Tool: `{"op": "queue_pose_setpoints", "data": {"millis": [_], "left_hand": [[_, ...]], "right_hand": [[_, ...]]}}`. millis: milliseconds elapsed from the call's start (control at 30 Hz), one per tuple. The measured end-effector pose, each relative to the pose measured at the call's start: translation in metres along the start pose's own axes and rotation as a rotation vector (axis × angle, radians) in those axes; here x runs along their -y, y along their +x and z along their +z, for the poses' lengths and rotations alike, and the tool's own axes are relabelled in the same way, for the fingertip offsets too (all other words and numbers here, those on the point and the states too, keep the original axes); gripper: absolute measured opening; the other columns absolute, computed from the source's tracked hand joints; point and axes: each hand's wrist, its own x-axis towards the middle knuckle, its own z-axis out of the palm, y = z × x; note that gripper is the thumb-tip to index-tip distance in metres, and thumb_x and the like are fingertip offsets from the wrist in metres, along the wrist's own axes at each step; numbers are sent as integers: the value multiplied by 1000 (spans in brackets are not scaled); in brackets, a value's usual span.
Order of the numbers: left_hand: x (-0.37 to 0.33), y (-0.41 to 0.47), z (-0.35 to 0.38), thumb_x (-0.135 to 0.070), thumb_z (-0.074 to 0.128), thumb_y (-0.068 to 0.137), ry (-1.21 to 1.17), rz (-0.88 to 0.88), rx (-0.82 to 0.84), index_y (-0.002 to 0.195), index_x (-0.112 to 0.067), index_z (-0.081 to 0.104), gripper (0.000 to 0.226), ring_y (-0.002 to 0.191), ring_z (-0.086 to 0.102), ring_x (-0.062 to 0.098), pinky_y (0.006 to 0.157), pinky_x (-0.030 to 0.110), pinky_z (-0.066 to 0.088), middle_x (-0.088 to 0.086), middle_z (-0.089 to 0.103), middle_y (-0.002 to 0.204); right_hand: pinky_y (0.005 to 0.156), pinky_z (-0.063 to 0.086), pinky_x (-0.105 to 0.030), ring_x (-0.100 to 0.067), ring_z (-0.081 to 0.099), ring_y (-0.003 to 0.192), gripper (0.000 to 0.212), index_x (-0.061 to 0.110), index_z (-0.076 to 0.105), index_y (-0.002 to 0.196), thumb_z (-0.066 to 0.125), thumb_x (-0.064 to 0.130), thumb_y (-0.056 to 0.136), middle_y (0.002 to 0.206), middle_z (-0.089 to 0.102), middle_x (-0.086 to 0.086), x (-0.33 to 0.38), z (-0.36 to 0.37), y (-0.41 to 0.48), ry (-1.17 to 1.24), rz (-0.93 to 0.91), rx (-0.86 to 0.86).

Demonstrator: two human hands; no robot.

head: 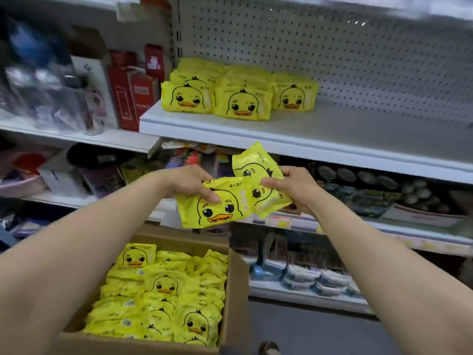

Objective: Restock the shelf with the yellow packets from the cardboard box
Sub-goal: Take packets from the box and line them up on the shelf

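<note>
Holding two yellow packets at the moment, one in each hand, up in the air between the cardboard box (236,278) below and the shelf (332,134) above; so I'd call this the carrying bit of the job, not the putting-down bit.

Progress-wise: the shelf has three short rows of duck packets (242,98) lined up at its left end, faces forward, just beside some red boxes (128,98); everything to the right of them is bare white board back to the pegboard (332,47), so my guess is we're early on. The box is packed close to the brim with boxed packets (163,290); lots left to move.

Hands: my left hand (190,184) comes in from the left, arm stretched out and raised; fingers curled over the top edge of the front packet (217,211), which faces me duck-side out and roughly upright. My right hand (291,187) does the same from the other side; fingers wrapped round the edge of the back packet (256,170), which is turned on its side and tucked partly behind the front one; the two overlap and look to be touching. Both grips are proper pinches on a packet, nothing loose or spread wide.

Next up, I reckon, is lifting both to the bare stretch next to the rows; the sideways one probably wants turning upright first so the ducks all match.
</note>
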Motion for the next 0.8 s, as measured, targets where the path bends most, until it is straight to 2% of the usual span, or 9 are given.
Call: {"op": "queue_pose_setpoints", "data": {"millis": [167,267,367,467,533,600,700,800], "left_hand": [[-76,13,-13,-25,80,73,74,85,34,105,-14,70,36,90,73,27,82,39,59,6,76,97],[-117,31,-13,-34,82,60,148,160,2,99,-23,67,43,89,72,20,78,33,59,-1,75,95],[-150,61,-16,-25,83,66,148,174,0,109,-16,67,47,92,72,19,84,38,58,4,74,107],[-182,92,-24,-27,86,68,226,179,-49,123,-13,61,62,97,67,14,87,31,54,-1,68,117],[-203,112,-29,-29,86,68,240,184,-57,125,-14,60,65,100,67,16,93,35,53,-1,67,119],[-225,127,-32,-28,86,68,252,182,-76,130,-15,58,69,109,64,21,101,40,49,1,65,125],[-253,146,-37,-34,85,70,394,159,-189,142,-22,47,82,134,43,27,112,39,33,1,47,145],[-276,164,-44,-37,81,76,432,157,-230,147,-24,39,84,142,32,28,113,38,27,2,35,155]], "right_hand": [[85,59,-50,-29,74,86,15,12,75,93,81,8,79,94,78,-10,37,-61,7,57,-92,-91],[87,59,-50,-31,74,88,13,13,75,93,80,10,81,94,78,-10,47,-100,11,66,-123,-140],[87,59,-51,-29,74,84,12,13,75,91,81,10,80,91,78,-10,48,-141,16,52,-120,-180],[85,59,-52,-30,75,84,17,12,75,93,82,8,78,92,78,-11,47,-181,24,32,-111,-230],[86,59,-50,-30,75,88,23,12,74,98,84,9,77,94,78,-9,47,-206,31,12,-115,-265],[85,60,-48,-29,75,87,25,13,74,98,85,10,76,93,78,-8,48,-229,38,-6,-113,-302],[76,61,-41,-25,76,80,28,9,71,98,86,10,74,92,78,-8,53,-256,47,-18,-113,-356],[80,60,-42,-24,75,81,32,11,70,94,90,14,69,89,77,-5,57,-278,59,-64,-128,-388]]}}
